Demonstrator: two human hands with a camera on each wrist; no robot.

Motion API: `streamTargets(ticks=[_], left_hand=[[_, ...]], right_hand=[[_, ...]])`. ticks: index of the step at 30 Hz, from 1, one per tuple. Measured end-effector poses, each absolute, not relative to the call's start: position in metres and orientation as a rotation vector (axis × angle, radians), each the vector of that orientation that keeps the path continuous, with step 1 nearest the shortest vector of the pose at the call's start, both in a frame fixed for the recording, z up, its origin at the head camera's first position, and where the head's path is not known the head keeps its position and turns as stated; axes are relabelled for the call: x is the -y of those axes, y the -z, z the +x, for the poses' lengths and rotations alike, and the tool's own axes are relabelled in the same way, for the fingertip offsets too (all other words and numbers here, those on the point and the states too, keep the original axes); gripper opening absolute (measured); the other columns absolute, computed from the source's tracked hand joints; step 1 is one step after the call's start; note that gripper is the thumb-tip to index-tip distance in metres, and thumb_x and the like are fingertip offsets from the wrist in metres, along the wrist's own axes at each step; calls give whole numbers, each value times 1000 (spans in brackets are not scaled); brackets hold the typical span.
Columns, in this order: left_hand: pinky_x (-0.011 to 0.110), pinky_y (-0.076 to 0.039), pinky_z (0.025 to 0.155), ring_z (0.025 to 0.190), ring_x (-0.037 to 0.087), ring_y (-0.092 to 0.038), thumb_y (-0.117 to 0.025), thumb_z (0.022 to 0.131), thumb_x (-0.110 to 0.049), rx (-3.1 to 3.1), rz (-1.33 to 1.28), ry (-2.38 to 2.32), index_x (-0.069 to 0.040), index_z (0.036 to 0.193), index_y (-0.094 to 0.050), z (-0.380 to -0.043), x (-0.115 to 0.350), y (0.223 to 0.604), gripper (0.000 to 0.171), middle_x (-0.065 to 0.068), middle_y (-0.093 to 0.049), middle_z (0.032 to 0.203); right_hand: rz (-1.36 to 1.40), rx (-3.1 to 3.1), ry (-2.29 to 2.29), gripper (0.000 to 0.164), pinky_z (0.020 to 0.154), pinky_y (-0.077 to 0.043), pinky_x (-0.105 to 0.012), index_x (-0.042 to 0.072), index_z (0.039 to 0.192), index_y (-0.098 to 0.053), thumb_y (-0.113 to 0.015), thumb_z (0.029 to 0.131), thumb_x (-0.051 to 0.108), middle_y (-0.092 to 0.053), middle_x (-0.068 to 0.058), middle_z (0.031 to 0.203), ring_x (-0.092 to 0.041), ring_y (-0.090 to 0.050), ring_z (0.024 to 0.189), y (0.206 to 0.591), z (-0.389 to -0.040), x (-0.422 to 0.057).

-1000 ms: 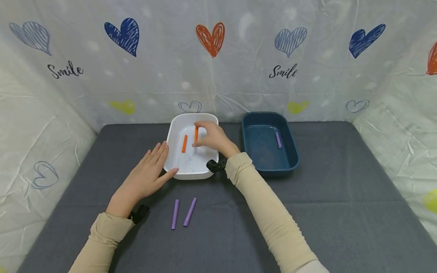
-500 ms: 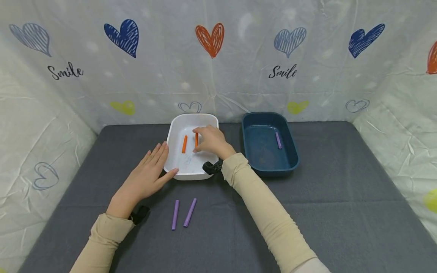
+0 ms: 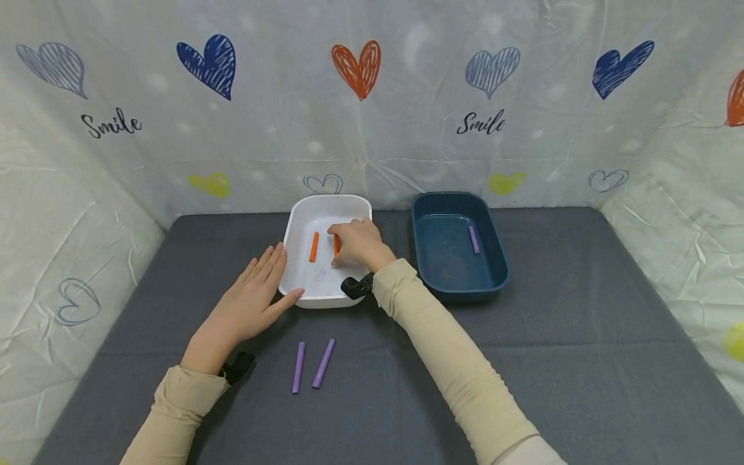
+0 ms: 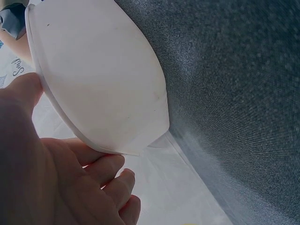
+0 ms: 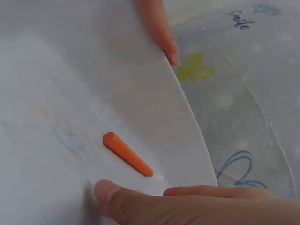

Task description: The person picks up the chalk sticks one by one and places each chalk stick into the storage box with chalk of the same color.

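Observation:
My right hand (image 3: 359,244) is over the white tray (image 3: 327,301), pinching a short orange stick (image 3: 336,244) between thumb and fingers, low near the tray floor. Left of it, a second orange stick (image 3: 314,247) lies on the floor of the tray; in the right wrist view this loose orange stick (image 5: 127,153) shows just beyond the thumb, while the pinched one is hidden. At the tray's left side rests my left hand (image 3: 247,297), fingers straight and thumb spread, touching the rim. The left wrist view shows its fingertips (image 4: 112,164) along the white tray's rim (image 4: 61,112).
A dark blue tray (image 3: 459,287) stands to the right, one purple stick (image 3: 474,239) lying in it. Two longer purple sticks (image 3: 298,367) lie on the grey cloth (image 3: 552,374) in front of the white tray. A curtain printed with hearts (image 3: 356,70) hangs behind.
My right hand has lowered toward the white tray's floor and come slightly nearer, the orange stick still pinched. The left hand stays at the rim.

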State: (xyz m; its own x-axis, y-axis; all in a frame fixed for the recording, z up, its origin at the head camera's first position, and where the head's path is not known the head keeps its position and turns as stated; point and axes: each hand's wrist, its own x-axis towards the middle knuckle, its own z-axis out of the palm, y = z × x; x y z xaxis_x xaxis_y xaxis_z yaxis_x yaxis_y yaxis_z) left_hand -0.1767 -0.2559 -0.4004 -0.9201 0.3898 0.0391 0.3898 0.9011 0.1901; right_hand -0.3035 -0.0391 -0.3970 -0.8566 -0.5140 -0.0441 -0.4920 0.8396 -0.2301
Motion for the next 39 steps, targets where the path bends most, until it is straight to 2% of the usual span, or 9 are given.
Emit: streamTargets(ticks=[8, 19, 28, 39], left_hand=[[50, -7, 122, 151, 34, -4, -42, 103, -56, 3065, -628, 311, 4, 156, -10, -176, 257, 401, 87, 19, -4, 164], [50, -6, 122, 151, 34, -4, -42, 103, -55, 3065, -626, 313, 4, 156, -9, -177, 257, 401, 87, 18, -4, 164], [51, -7, 122, 151, 34, -4, -42, 103, -56, 3065, -625, 320, 4, 156, -9, -177, 257, 401, 87, 18, -4, 164], [52, -9, 121, 151, 34, -5, -42, 102, -56, 3065, -618, 305, 4, 156, -10, -177, 257, 400, 86, 18, -5, 164]], right_hand=[[-795, -2929, 301, 65, 95, -39, -32, 23, 138, -60, -83, 80, 39, -70, 7, 106, -16, -58, 99, 397, -303, 40], [-817, -2953, 281, 65, 92, -40, -32, 23, 137, -60, -83, 79, 39, -70, 8, 101, -14, -58, 94, 400, -304, 41], [-811, -2945, 294, 63, 88, -40, -32, 19, 136, -61, -84, 79, 32, -67, 8, 94, -15, -56, 89, 400, -306, 41], [-783, -2968, 256, 64, 89, -42, -32, 20, 137, -59, -82, 81, 43, -68, 7, 97, -14, -59, 92, 400, -303, 44]])
